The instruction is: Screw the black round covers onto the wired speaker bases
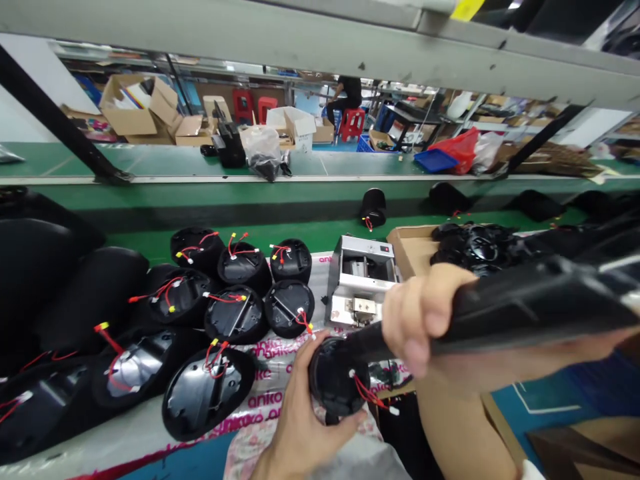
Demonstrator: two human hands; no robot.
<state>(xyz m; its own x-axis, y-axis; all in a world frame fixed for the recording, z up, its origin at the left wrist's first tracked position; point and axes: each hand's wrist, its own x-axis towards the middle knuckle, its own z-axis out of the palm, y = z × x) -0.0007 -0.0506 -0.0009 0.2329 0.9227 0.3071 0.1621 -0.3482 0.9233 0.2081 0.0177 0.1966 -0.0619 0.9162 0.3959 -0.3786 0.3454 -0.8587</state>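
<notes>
My left hand point(305, 407) is closed around a round black housing point(335, 380), with its thumb and fingers on opposite sides. Red wires with a white connector point(373, 393) hang from the housing's open face. In front of it, my right hand point(425, 313) grips a long black tool point(520, 303) shaped like a power screwdriver. The tool's narrow end points down-left onto the housing; its tip cannot be made out. Motion blurs its thick end near the right edge. Several similar black housings point(235, 313), with red wires and yellow connectors, lie to the left.
A metal dispenser-like machine point(363, 277) stands behind my hands. Beside it, a cardboard box point(413, 250) holds black rings point(480, 243). Larger black shells point(90, 300) crowd the left. A grey beam point(320, 40) crosses overhead. Farther back, a person point(350, 93) sits on a red stool point(353, 123).
</notes>
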